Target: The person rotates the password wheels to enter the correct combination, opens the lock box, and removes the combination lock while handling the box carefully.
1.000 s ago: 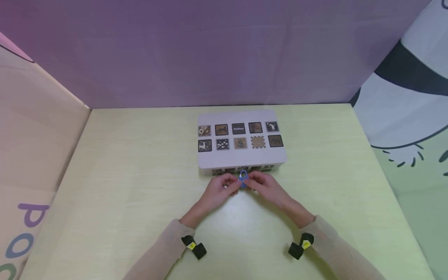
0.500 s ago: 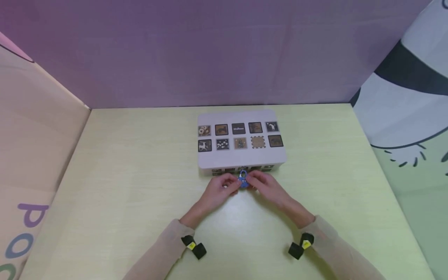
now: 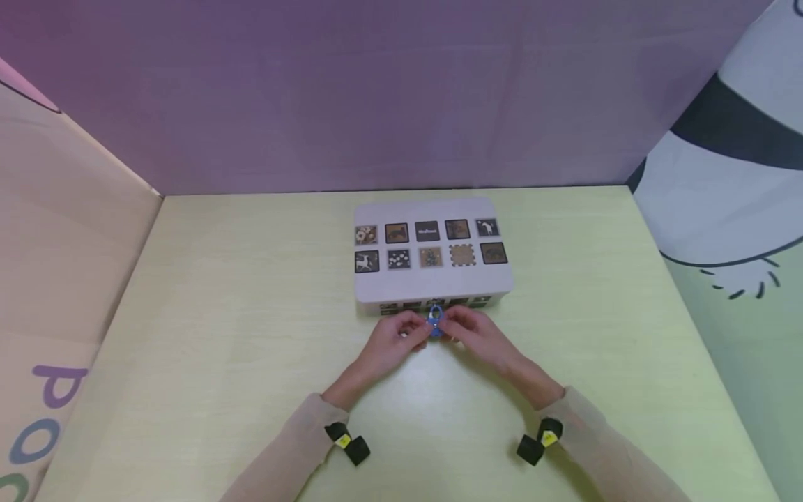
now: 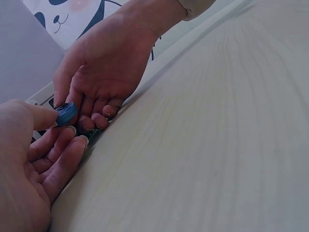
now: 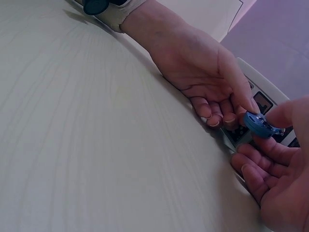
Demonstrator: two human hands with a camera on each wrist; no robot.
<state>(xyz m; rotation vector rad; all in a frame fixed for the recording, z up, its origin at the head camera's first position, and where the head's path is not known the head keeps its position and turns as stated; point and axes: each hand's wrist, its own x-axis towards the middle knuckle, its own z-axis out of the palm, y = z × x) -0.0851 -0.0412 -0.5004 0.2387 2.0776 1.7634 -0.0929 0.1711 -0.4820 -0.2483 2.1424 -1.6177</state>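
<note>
A small blue padlock (image 3: 435, 328) hangs at the middle of the front side of a pale box (image 3: 433, 280). Its shackle stands up toward the box's lid edge. My left hand (image 3: 390, 343) pinches the padlock's left side between thumb and fingers. From the other side my right hand (image 3: 482, 340) pinches it too, thumb across the front. In the right wrist view the bottom face of the padlock (image 5: 258, 125) shows dark and silvery details. The left wrist view has the padlock (image 4: 66, 115) between both thumbs, the other fingers curled beneath it.
The box lid carries two rows of small dark and brown square pictures. Under it lies a pale wood-grain table (image 3: 251, 314). A purple wall panel (image 3: 401, 104) rises behind, with printed panels (image 3: 740, 209) at the sides. Black devices (image 3: 348, 443) sit on both sleeves.
The right thumb slid up the padlock's front half a second ago, baring more of it, and now lies lower across it again. The left hand and the box stay in place.
</note>
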